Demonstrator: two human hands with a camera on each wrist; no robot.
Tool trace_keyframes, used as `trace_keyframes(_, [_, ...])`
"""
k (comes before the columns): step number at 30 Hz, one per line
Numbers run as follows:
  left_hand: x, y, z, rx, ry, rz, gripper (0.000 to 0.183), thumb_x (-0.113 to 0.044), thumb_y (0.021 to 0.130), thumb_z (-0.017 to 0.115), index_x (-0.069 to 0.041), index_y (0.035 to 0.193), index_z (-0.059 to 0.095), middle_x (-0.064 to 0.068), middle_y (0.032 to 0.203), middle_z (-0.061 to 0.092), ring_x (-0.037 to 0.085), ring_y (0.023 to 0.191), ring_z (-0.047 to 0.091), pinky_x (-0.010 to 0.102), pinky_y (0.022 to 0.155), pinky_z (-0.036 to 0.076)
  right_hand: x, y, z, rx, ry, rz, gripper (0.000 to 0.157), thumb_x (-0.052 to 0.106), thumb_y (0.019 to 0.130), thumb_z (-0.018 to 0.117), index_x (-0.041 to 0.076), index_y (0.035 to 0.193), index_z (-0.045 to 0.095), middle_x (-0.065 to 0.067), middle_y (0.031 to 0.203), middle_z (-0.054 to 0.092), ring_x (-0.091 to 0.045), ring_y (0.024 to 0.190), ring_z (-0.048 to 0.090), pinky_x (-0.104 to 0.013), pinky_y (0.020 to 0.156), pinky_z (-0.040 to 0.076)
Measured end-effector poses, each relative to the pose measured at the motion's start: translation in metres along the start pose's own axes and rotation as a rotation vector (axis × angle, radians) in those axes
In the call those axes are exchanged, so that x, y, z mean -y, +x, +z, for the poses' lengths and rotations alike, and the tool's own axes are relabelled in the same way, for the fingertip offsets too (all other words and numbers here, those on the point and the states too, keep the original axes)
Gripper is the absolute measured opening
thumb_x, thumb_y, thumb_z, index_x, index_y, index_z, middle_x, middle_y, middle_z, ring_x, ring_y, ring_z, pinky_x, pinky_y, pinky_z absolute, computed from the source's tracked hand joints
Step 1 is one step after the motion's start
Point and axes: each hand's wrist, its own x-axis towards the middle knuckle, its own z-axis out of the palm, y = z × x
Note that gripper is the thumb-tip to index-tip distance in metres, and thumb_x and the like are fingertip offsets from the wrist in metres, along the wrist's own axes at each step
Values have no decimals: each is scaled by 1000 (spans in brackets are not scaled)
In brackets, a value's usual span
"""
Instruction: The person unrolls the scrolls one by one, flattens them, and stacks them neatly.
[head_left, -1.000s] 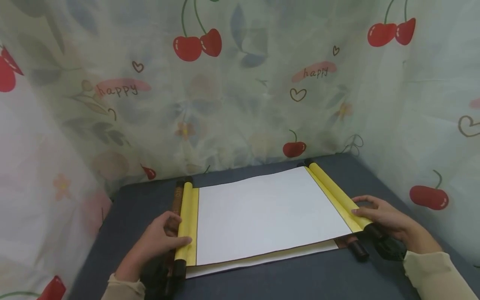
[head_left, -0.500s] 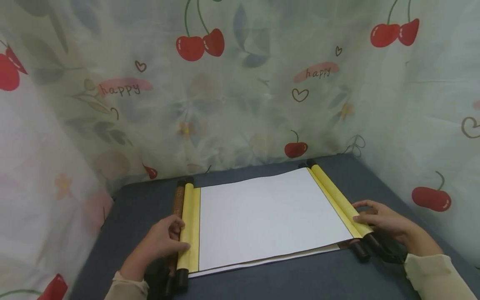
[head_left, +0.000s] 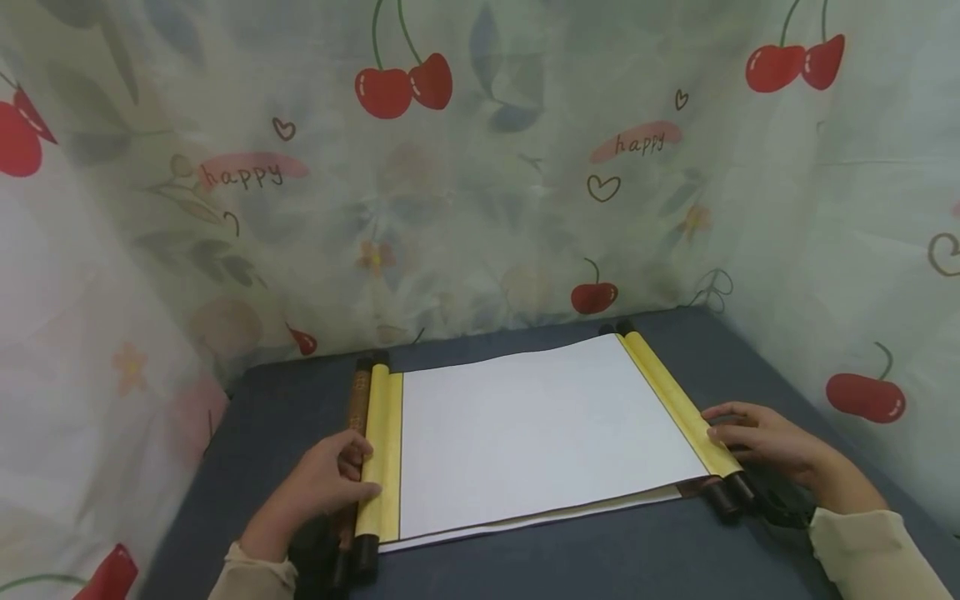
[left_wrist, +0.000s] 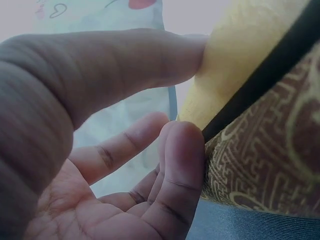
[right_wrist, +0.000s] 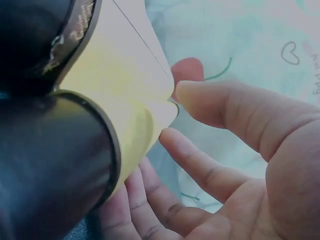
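A hanging scroll (head_left: pixel 540 433) lies unrolled across the table, its white sheet bordered in yellow with a black-capped roller at each side. My left hand (head_left: pixel 315 487) grips the left yellow roll (head_left: pixel 372 467): the thumb lies on top and the fingers curl against the outer side. At the opposite end my right hand (head_left: pixel 783 446) holds the right yellow roll (head_left: pixel 667 383) between thumb and fingers near its front end. Beside the left roll runs a brown patterned roll (head_left: pixel 360 400), whose cloth (left_wrist: pixel 265 135) fills the left wrist view's right side. A second white edge shows beneath the front.
Dark grey cloth covers the table (head_left: pixel 525 558). A curtain (head_left: pixel 480 208) printed with cherries and leaves hangs behind it and along both sides. Near the right hand, a second dark end cap (head_left: pixel 722 502) sticks out beside the right roll's own cap.
The scroll's front edge has come down closer to the white edge below. My left hand has lowered slightly with its roll. The right roll's front end has shifted a little against the lower cap.
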Motion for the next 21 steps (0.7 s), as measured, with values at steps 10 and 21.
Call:
trace_keyframes(10, [0, -4, 2, 17, 13, 23, 49, -15, 79, 95, -5, 118, 67, 12, 108, 66, 20, 90, 64, 40, 74, 58, 17, -4, 12, -115, -167, -44, 63, 37, 110, 58, -11, 149, 46, -29, 138, 62, -34, 119, 68, -46, 89, 62])
trace_keyframes(21, [-4, -7, 3, -32, 18, 49, 49, -17, 80, 94, -5, 119, 68, 9, 109, 70, 18, 87, 65, 38, 74, 57, 60, -10, 41, -307, -403, -251, 41, 26, 105, 66, -1, 136, 63, -27, 133, 64, -42, 116, 65, -53, 88, 59])
